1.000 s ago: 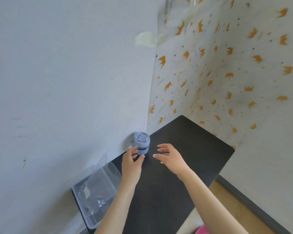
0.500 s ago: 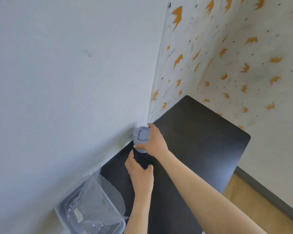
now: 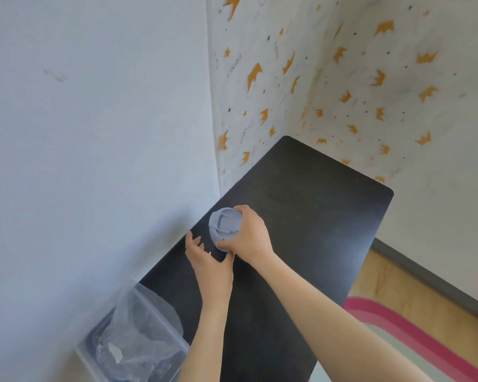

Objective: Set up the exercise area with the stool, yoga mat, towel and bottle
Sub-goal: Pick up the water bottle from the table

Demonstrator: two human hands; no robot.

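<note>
Right hand (image 3: 250,238) clasped around the bottle (image 3: 223,223) (blue-grey); left hand (image 3: 209,261) loose, empty, just beside

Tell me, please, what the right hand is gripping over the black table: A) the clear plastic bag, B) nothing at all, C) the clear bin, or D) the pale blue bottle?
D: the right hand has its fingers and thumb curled round the lidded top of the pale blue bottle, while the left hand is open just below it.

Probably a home room: crown-print wallpaper (image 3: 342,78), wooden floor (image 3: 425,293), black table (image 3: 315,216), striped rug (image 3: 414,334).
</note>
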